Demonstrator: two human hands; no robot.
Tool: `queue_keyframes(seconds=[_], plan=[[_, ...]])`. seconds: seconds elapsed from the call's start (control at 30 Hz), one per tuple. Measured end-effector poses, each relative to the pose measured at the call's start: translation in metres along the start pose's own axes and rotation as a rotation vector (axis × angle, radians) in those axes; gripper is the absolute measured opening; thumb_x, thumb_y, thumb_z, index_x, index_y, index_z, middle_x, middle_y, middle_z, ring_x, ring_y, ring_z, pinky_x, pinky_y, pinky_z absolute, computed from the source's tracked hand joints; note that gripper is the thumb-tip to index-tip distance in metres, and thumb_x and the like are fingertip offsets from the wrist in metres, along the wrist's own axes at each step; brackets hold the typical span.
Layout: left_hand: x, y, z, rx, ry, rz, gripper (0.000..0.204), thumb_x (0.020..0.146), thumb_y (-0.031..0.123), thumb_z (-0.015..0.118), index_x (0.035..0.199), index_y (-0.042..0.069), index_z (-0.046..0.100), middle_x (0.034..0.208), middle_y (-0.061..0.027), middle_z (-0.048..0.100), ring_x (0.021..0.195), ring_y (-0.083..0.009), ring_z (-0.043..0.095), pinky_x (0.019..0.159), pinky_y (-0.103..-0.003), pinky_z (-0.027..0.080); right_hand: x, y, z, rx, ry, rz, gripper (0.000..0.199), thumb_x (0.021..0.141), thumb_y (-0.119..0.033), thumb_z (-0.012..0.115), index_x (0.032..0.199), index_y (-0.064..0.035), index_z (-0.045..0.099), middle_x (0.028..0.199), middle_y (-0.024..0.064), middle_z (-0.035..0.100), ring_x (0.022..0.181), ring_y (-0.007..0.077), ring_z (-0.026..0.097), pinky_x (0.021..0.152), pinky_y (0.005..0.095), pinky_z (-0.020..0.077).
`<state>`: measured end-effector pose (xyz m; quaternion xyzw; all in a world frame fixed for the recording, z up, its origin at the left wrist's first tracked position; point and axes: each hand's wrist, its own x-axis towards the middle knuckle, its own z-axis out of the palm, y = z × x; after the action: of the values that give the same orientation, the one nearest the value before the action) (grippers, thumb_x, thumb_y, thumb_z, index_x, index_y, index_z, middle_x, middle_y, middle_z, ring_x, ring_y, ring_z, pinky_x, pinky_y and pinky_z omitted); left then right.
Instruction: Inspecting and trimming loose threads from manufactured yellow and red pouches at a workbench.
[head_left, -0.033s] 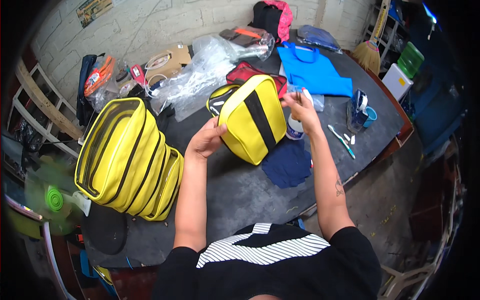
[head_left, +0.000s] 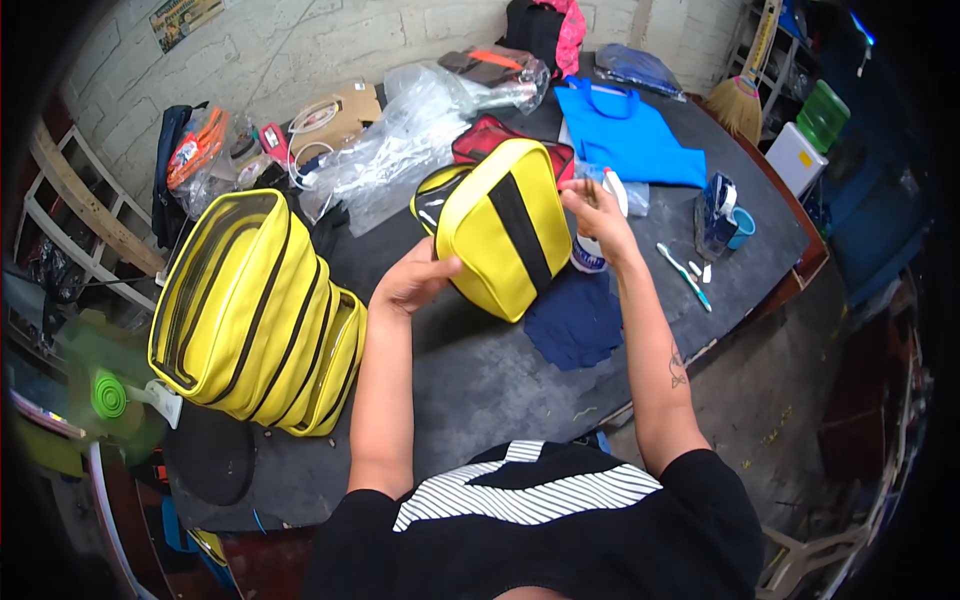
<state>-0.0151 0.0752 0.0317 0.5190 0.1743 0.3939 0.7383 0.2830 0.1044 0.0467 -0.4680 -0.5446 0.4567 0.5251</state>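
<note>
A yellow zip bag (head_left: 470, 225) with a black stripe across its side and a clear window is held up over the black table. My left hand (head_left: 415, 277) grips its left side, thumb on the yellow face. At the bag's right edge, my right hand (head_left: 602, 215) has its fingers pinched together around something small and dark that I cannot make out. Below the right hand stands a white spray bottle (head_left: 588, 256), partly hidden. A dark blue cloth (head_left: 575, 325) lies under the bag. To the left, several similar yellow bags (head_left: 265, 330) stand nested in a row.
A red bag (head_left: 485, 137), clear plastic wrapping (head_left: 395, 150) and a blue tote bag (head_left: 625, 140) lie farther back on the table (head_left: 450, 400). Toward the right are a toothbrush (head_left: 684, 277) and a light-blue cup (head_left: 741, 228). A green fan (head_left: 110, 393) is beside the table's left edge.
The view has shifted slightly. The held yellow bag is a little higher, and my right fingers are slightly nearer its edge. Both hands keep their grip.
</note>
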Motion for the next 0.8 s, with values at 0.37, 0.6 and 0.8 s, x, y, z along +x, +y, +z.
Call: queue_keyframes(seconds=[0.37, 0.6, 0.8], plan=[[0.011, -0.017, 0.0, -0.154, 0.611, 0.115, 0.038, 0.093, 0.028, 0.06, 0.116, -0.003, 0.057, 0.111, -0.0129, 0.065, 0.097, -0.0214, 0.064, 0.085, -0.034, 0.052, -0.026, 0.054, 0.022, 0.231, -0.155, 0.293, 0.038, 0.08, -0.015, 0.074, 0.11, 0.0016, 0.059, 0.098, 0.0095, 0.068, 0.083, 0.0168, 0.066, 0.076, 0.0299, 0.0525], [0.026, -0.049, -0.025, -0.673, 0.634, -0.074, 0.038, 0.095, 0.024, 0.055, 0.121, -0.003, 0.055, 0.119, -0.0168, 0.062, 0.107, -0.0306, 0.061, 0.095, -0.043, 0.048, -0.035, 0.076, 0.01, 0.64, -0.199, 0.369, 0.035, 0.086, -0.011, 0.066, 0.117, 0.0012, 0.057, 0.105, 0.0117, 0.067, 0.085, 0.0181, 0.067, 0.075, 0.0291, 0.0542], [0.015, -0.08, -0.066, -0.832, 0.642, -0.154, 0.032, 0.095, 0.016, 0.05, 0.12, -0.002, 0.057, 0.12, -0.0189, 0.061, 0.111, -0.0318, 0.06, 0.098, -0.046, 0.046, -0.048, 0.049, 0.024, 1.323, -0.308, 0.529, 0.039, 0.096, -0.028, 0.055, 0.12, 0.0023, 0.056, 0.108, 0.0115, 0.067, 0.043, -0.0013, 0.037, 0.04, 0.0117, 0.0325]])
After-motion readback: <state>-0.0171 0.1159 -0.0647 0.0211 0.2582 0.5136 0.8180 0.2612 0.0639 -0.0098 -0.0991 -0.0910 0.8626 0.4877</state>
